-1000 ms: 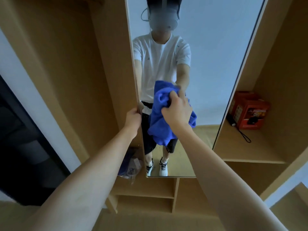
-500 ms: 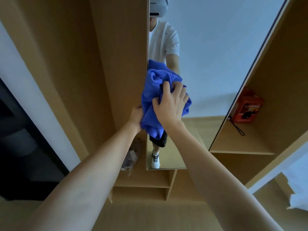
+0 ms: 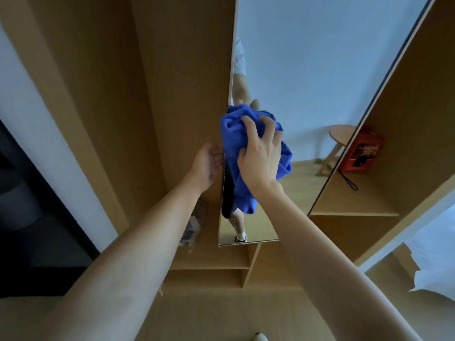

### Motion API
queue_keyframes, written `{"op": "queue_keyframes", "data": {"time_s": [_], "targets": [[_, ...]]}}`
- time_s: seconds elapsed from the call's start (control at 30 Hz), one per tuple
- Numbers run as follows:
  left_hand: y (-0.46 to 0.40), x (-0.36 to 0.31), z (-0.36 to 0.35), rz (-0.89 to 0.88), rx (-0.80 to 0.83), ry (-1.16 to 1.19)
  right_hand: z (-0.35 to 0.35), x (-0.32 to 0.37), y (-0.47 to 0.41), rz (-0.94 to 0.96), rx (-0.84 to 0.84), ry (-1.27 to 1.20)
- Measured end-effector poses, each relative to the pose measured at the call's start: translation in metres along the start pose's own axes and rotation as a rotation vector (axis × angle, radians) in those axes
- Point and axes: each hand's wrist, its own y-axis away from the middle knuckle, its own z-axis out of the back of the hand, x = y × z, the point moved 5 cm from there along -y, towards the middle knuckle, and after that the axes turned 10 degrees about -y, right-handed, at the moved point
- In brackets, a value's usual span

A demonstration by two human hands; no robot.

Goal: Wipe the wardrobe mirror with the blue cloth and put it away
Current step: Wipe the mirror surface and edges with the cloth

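So your blue cloth (image 3: 246,153) is bunched up against the mirror (image 3: 320,82) near its left edge, with your right hand (image 3: 261,156) clutching it, fingers curled into the folds. Your left hand (image 3: 208,166) is on the mirror door's left edge, steadying it; I can't tell whether those fingers wrap around. My guess at the risk: push hard and the door swings, or the hanging tail of the cloth drags and smears.
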Motion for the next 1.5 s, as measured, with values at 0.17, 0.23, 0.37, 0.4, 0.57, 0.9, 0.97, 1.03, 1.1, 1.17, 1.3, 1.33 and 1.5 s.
{"op": "queue_keyframes", "data": {"time_s": [0.17, 0.23, 0.37, 0.4, 0.57, 0.9, 0.97, 1.03, 1.1, 1.17, 1.3, 1.33, 1.5], "targets": [[0.002, -0.001, -0.004, -0.07, 0.111, -0.103, -0.029, -0.026, 0.038, -0.021, 0.15, 0.013], [0.002, -0.004, -0.004, -0.124, 0.084, -0.168, -0.027, -0.026, 0.04, -0.06, 0.197, -0.059], [0.002, 0.007, 0.0, -0.134, -0.019, -0.166, -0.004, -0.015, 0.021, -0.122, 0.054, -0.232], [0.002, 0.01, 0.0, -0.135, -0.016, -0.159, 0.003, -0.01, 0.014, -0.12, -0.001, -0.261], [0.0, 0.014, 0.007, -0.108, -0.004, -0.215, -0.005, 0.001, -0.004, -0.065, -0.023, -0.204], [-0.013, 0.014, 0.008, -0.133, 0.028, -0.247, -0.018, -0.025, 0.016, -0.066, 0.099, -0.138], [-0.013, 0.013, 0.006, -0.116, 0.034, -0.322, -0.005, -0.019, 0.002, -0.083, -0.015, -0.186], [-0.015, 0.017, 0.007, -0.072, 0.024, -0.447, 0.001, -0.015, -0.01, -0.077, -0.078, -0.193], [-0.021, 0.021, 0.012, -0.056, -0.019, -0.494, -0.004, -0.017, -0.009, -0.046, -0.08, -0.163], [-0.021, 0.017, 0.011, -0.087, -0.011, -0.475, -0.015, -0.025, 0.008, 0.016, -0.046, -0.099], [-0.02, 0.011, 0.01, -0.07, -0.01, -0.537, -0.041, -0.041, 0.044, 0.087, 0.13, 0.001], [-0.02, 0.009, 0.011, -0.079, -0.018, -0.55, -0.042, -0.043, 0.046, 0.048, 0.142, -0.027], [-0.026, 0.012, 0.014, -0.135, -0.026, -0.507, -0.018, -0.023, 0.022, -0.128, -0.051, -0.273]]}}
